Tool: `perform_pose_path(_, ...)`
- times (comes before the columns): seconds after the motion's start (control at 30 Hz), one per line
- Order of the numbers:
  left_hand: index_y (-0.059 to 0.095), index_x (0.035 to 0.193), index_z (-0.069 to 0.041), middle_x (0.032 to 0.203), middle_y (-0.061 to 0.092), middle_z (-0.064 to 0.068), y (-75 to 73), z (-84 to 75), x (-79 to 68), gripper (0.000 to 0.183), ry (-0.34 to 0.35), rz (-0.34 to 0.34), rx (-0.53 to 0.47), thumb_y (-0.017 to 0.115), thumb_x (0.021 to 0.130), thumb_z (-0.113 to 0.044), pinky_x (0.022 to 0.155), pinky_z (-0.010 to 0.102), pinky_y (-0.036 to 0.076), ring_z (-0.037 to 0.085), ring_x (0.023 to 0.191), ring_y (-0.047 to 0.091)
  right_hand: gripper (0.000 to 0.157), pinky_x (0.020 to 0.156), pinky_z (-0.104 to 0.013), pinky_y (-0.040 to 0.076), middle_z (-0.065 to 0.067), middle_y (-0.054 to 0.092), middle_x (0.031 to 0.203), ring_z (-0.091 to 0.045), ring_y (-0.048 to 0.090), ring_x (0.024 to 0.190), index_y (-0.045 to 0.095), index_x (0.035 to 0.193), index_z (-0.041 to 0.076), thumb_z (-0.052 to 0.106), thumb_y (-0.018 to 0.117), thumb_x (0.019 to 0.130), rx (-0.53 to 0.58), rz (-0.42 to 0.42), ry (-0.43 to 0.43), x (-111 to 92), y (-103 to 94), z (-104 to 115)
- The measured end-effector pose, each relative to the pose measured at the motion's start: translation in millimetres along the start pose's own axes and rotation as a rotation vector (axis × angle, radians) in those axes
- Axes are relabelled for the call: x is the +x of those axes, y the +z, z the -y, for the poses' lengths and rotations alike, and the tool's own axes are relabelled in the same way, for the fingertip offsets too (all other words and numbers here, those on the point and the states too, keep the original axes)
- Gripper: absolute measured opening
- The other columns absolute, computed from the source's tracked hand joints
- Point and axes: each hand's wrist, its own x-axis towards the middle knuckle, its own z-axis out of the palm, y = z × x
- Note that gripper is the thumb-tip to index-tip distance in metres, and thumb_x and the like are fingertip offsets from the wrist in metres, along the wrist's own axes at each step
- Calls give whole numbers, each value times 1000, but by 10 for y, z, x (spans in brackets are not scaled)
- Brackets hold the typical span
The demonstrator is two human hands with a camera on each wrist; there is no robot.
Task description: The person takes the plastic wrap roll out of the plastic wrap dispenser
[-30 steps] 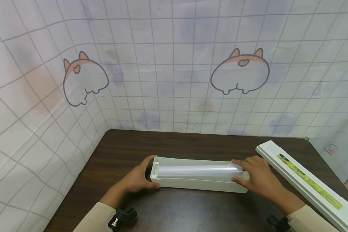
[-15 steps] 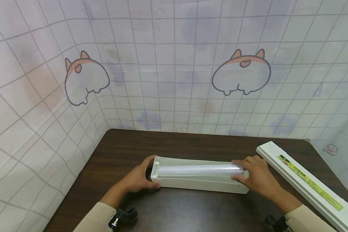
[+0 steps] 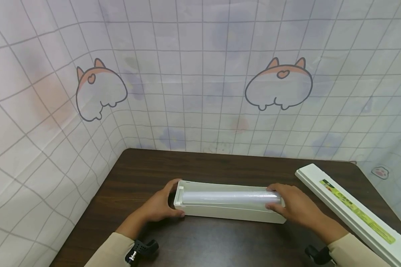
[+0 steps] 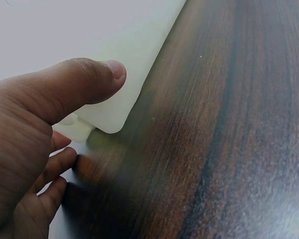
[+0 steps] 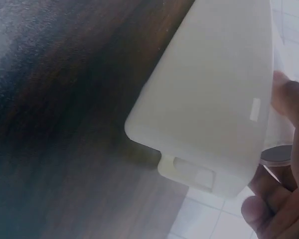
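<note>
A long off-white cling film dispenser box (image 3: pixel 227 213) lies lidless on the dark wooden table. Inside it rests a roll of clear cling film (image 3: pixel 227 196), its left end near the box's end fitting. My left hand (image 3: pixel 160 205) grips the box's left end, thumb on the front wall and fingers round the far side. At the other end, my right hand (image 3: pixel 295 205) holds the roll between thumb and fingers. In the right wrist view, the roll's dark round end (image 5: pixel 276 155) shows just above the box wall (image 5: pixel 209 84). The left wrist view shows the thumb (image 4: pixel 84 82) pressed on the box.
A long white lid (image 3: pixel 357 211) with a yellow-green label lies diagonally on the right of the table (image 3: pixel 207 163). A white gridded cloth (image 3: pixel 194 92) with cartoon prints hangs behind and to the left.
The roll's right end rose slightly, then sank a little lower into the box. My right hand's raised fingers have come down behind it. My left hand has stayed in place.
</note>
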Motion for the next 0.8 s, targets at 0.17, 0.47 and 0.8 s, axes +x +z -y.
perform_pose_path(0.17,27,158,-19,148,52,7,10,4,7,115,-3,-7,-6,97,69,-36,104,55,40,26,125,56,50,72,-38,52,-6,69,121,-12,63,90,65,127,11,37,82,88,56,50,6,5,-19,-3)
perform_pose_path(0.47,25,159,-18,147,52,9,28,46,14,116,-5,-2,-10,96,70,-39,103,55,41,27,125,55,53,75,-38,53,-6,71,119,-16,66,95,69,130,12,37,84,85,122,59,-41,35,1,-30)
perform_pose_path(0.8,24,159,-19,147,52,8,29,35,24,116,-7,-1,2,96,70,-40,100,55,43,26,121,57,51,74,-39,53,-4,70,116,-14,65,93,69,128,13,41,81,88,108,55,-119,112,7,6)
